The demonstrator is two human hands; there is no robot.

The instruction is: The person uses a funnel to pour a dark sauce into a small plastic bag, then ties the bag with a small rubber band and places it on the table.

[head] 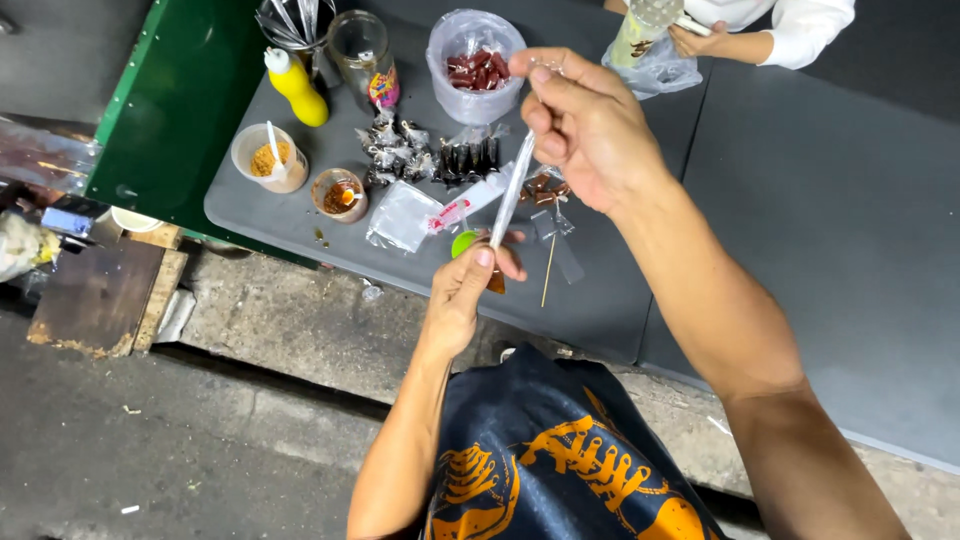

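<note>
A person's right hand [585, 125] and left hand [468, 285] pinch opposite ends of a narrow clear plastic sleeve [510, 195], fingers closed, possibly over a stick.

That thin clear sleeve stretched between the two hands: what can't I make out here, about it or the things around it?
- Head view: the clear sleeve is see-through and narrow; whatever is inside is too small to tell.
- The brown piece under the left hand is mostly covered by the fingers.
- The right hand hides part of the small packets behind it.
- The other person's hand and bag are cut off by the top edge.
</note>
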